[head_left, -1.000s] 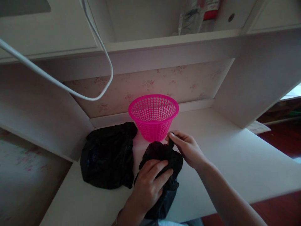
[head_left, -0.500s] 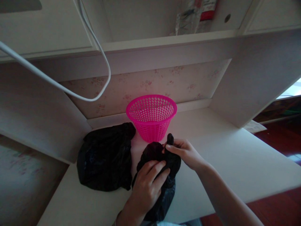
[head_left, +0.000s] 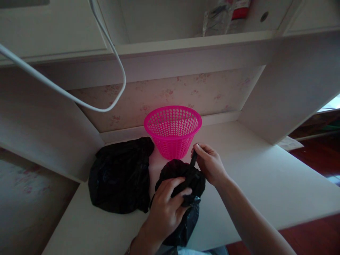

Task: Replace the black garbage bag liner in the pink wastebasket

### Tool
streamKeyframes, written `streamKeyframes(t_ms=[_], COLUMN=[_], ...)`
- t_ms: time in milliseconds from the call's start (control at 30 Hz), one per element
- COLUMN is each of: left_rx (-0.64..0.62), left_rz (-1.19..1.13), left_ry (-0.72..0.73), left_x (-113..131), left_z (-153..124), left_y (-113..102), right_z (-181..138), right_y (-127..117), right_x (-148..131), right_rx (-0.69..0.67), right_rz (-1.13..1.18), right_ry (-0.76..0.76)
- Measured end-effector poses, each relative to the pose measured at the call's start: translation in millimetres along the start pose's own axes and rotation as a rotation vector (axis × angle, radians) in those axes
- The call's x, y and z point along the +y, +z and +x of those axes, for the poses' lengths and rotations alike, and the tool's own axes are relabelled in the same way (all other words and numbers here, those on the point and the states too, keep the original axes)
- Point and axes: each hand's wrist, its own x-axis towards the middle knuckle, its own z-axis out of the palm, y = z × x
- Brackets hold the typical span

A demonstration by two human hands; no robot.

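A black plastic bag (head_left: 186,221) stands bunched up at the front edge of the white surface, with a faint pinkish tint along its far rim. Over its left side lies my left hand (head_left: 170,205), fingers curled onto the gathered plastic. My right hand (head_left: 209,161) pinches a narrow black strip of the bag between thumb and fingers and holds it up taut at the bag's far right. What is inside the bag is hidden. Just behind it stands a bright pink mesh basket (head_left: 174,148), upright. A second black bag (head_left: 119,180) lies slumped to the left.
The white desk surface (head_left: 255,170) runs between two side panels below a shelf (head_left: 196,42). A white cable (head_left: 106,109) hangs in a loop at upper left. On the shelf are a clear plastic packet (head_left: 217,19) and a red-labelled item (head_left: 241,12).
My right hand has moved up and slightly right, drawing the black strip out longer from the bag. My left hand stays on the bag, with its fingers shifted a little. The view has shifted slightly.
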Motion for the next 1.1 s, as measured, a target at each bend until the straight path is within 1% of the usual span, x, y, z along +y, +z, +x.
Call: streamKeyframes(t_ms=[100, 167, 233, 300, 400, 467, 533, 633, 700, 800, 833, 900, 1000, 1100], left_rx=[0.034, 0.063, 0.081, 0.08, 0.072, 0.08, 0.098, 0.105, 0.09, 0.048, 0.036, 0.021, 0.005, -0.074], left_rz=[-0.054, -0.063, -0.064, -0.06, -0.048, -0.027, -0.002, 0.007, -0.012, -0.09, -0.135, -0.23, -0.321, -0.333], left_ry=[-0.026, -0.024, -0.008, -0.002, -0.012, -0.005, 0.012, 0.051, 0.086, 0.117, 0.104, 0.03, -0.106, -0.189], left_x=[2.1, 2.9, 3.0, 2.8, 3.2, 4.1, 4.6, 4.6, 4.9, 8.1, 9.5, 12.0, 13.0, 12.6], left_z=[-0.4, -0.2, -0.1, -0.3, -0.9, -1.1, -1.3, -3.4, -8.0, -23.1, -30.5, -47.3, -68.0, -69.8], left_y=[-2.3, -4.2, -5.7, -6.3, -5.6, -4.6, -4.4, -6.7, -8.9, -9.3, -8.5, -6.5, -8.6, -21.6], right_z=[1.2, 0.3, -3.1, -8.9, -18.5, -22.8, -24.4, -20.3, -12.0, 8.9, 16.9, 31.5, 43.4, 43.1], right_y=[-1.3, -3.7, -8.0, -13.7, -21.3, -23.6, -22.9, -18.3, -15.5, -16.5, -18.7, -25.0, -33.7, -34.7], right_x=[0.5, -0.3, -0.6, 0.1, 1.4, 0.6, -0.7, 3.5, 14.4, 41.2, 51.2, 70.0, 91.2, 98.2], right_rx=[0.011, -0.008, -0.078, -0.188, -0.345, -0.398, -0.391, -0.337, -0.302, -0.229, -0.198, -0.137, -0.104, -0.107], right_rz=[0.031, 0.049, 0.056, 0.015, -0.146, -0.267, -0.334, -0.337, -0.341, -0.368, -0.385, -0.433, -0.507, -0.559], right_ry=[-0.002, 0.011, 0.05, 0.129, 0.258, 0.279, 0.252, 0.218, 0.212, 0.194, 0.184, 0.162, 0.152, 0.101])
